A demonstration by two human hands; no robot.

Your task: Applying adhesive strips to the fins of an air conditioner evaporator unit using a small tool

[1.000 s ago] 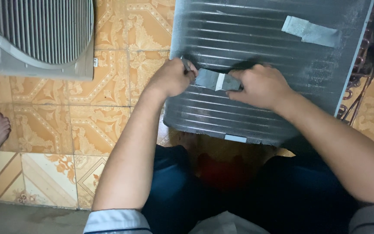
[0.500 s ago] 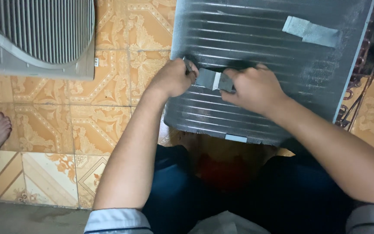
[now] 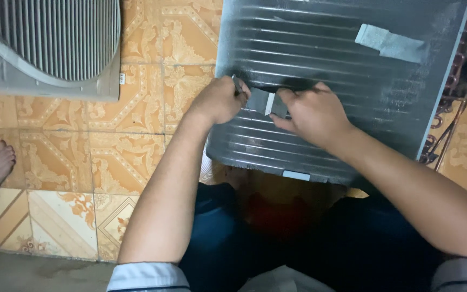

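Taping the finned coil

Our left hand (image 3: 220,100) and right hand (image 3: 312,113) still pinch the grey tape strip (image 3: 263,101) against the coil (image 3: 341,70), fingers closed; barely anything has moved.

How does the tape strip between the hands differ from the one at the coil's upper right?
The tape strip between the hands is gripped by the left hand and right hand; the upper-right tape strip is untouched. The first looks darker and partly covered; the second paler, fully visible. Both lie on the finned coil.

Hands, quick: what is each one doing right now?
Left hand: closed, pinching the left end of the grey tape strip on the finned coil.
Right hand: closed on the strip's right end.
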